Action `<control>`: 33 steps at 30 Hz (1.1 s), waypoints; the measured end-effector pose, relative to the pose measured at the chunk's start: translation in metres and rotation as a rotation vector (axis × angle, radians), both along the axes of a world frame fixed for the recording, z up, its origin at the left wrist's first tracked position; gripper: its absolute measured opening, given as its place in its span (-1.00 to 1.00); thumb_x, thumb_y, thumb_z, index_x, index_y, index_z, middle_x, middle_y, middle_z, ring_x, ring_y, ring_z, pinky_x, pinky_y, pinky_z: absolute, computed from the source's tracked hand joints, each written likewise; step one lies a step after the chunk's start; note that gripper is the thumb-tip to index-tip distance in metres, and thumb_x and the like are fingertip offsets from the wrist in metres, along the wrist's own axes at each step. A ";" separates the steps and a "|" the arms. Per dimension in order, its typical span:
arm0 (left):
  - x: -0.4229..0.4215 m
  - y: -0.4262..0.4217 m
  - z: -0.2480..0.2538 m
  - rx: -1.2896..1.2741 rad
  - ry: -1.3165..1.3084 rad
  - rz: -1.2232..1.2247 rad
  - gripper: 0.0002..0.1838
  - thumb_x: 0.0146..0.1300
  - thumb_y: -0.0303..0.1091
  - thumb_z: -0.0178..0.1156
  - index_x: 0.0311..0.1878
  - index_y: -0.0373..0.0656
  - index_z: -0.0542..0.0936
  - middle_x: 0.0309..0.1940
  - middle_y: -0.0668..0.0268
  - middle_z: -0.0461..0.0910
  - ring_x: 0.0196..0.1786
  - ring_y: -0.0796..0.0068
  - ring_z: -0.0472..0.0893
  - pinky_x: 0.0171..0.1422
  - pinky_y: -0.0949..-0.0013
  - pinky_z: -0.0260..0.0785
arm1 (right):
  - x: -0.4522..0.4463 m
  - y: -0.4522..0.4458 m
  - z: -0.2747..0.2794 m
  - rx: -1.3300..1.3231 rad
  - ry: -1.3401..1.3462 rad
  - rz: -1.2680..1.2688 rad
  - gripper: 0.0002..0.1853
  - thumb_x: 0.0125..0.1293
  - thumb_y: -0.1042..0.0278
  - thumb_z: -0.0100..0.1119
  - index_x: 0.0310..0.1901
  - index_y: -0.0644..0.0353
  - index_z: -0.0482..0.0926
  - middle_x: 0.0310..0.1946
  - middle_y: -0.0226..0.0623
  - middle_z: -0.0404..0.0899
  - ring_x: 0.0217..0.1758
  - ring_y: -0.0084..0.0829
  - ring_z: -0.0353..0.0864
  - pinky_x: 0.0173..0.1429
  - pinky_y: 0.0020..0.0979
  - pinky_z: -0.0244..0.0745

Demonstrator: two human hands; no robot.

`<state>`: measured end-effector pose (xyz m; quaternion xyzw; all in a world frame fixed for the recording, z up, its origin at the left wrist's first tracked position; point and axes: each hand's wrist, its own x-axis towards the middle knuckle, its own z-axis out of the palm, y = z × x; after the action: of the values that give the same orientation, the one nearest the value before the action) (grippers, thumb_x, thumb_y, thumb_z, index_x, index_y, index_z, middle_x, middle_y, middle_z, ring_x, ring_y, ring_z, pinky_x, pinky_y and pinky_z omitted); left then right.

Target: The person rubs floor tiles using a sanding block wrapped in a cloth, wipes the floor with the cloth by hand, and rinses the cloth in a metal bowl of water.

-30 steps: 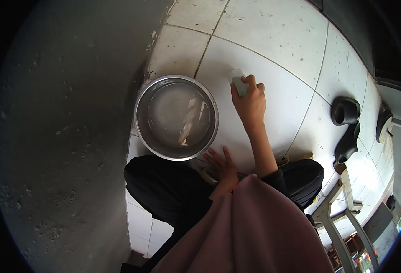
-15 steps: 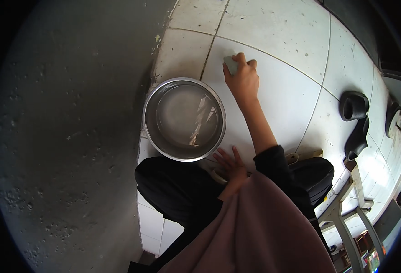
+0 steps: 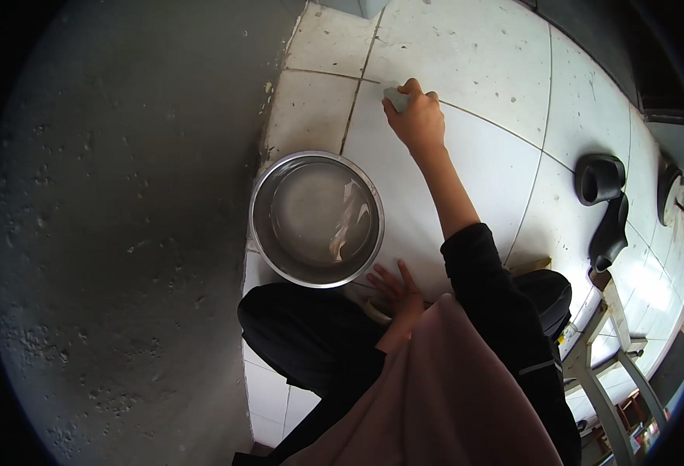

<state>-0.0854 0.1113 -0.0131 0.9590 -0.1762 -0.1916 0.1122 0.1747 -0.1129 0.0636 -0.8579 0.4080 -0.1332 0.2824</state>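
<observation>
Head view: the right hand [image 3: 421, 124], at the end of an outstretched arm, grips a pale green pad [image 3: 395, 98] between thumb and fingers, down at the white floor tiles [image 3: 474, 179]. The pad sits just ahead and to the left of the knuckles, near a grout line. Nearer the body, the left hand [image 3: 401, 293] is spread with fingers apart, apparently flat on the tile; whether it bears weight, I cannot tell. Just ahead and to the left of those fingers stands a metal basin [image 3: 264, 221]. It seems to hold water, though the glare inside makes the level hard to judge.

The basin looks like the main hazard: a wide sweep of the right hand to its left could knock the rim, and a slide of the left hand or a shift of the bent left knee [image 3: 280, 307] just behind could nudge it, slopping water out. If the tile is wet, the left palm could skid. With the arm reaching so far, the pad could also catch on the grout line and twist from the fingers.
</observation>
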 end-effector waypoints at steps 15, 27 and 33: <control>0.009 -0.003 0.010 0.109 0.169 -0.030 0.10 0.16 -0.35 0.21 0.45 -0.04 -0.49 0.34 -0.41 -0.67 0.35 -0.63 -0.56 0.26 -0.61 -0.28 | -0.030 -0.013 -0.008 -0.056 -0.045 -0.095 -0.59 0.03 0.12 0.37 -0.11 0.03 0.48 -0.30 0.04 0.47 -0.49 -0.03 0.61 -0.40 -0.19 0.59; 0.012 -0.001 0.013 0.114 0.262 -0.082 0.43 -0.11 -0.07 0.48 0.39 -0.22 -0.59 0.28 -0.50 -0.73 0.30 -0.68 -0.64 0.24 -0.63 -0.39 | -0.028 0.000 -0.009 -0.003 -0.118 -0.180 -0.60 0.05 0.19 0.35 -0.10 0.09 0.47 -0.30 0.07 0.45 -0.46 0.01 0.59 -0.38 -0.15 0.59; -0.001 0.006 -0.011 0.210 -0.039 -0.135 0.48 -0.17 -0.04 0.51 0.38 -0.23 -0.59 0.27 -0.50 -0.74 0.29 -0.68 -0.65 0.24 -0.63 -0.41 | -0.028 -0.011 -0.012 0.003 -0.016 -0.098 -0.57 0.04 0.13 0.36 -0.07 0.00 0.45 -0.23 0.05 0.42 -0.46 0.00 0.61 -0.38 -0.18 0.60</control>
<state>-0.0868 0.1169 -0.0244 0.9550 -0.2213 -0.1974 -0.0052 0.1466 -0.1235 0.0516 -0.8354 0.4476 -0.1532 0.2798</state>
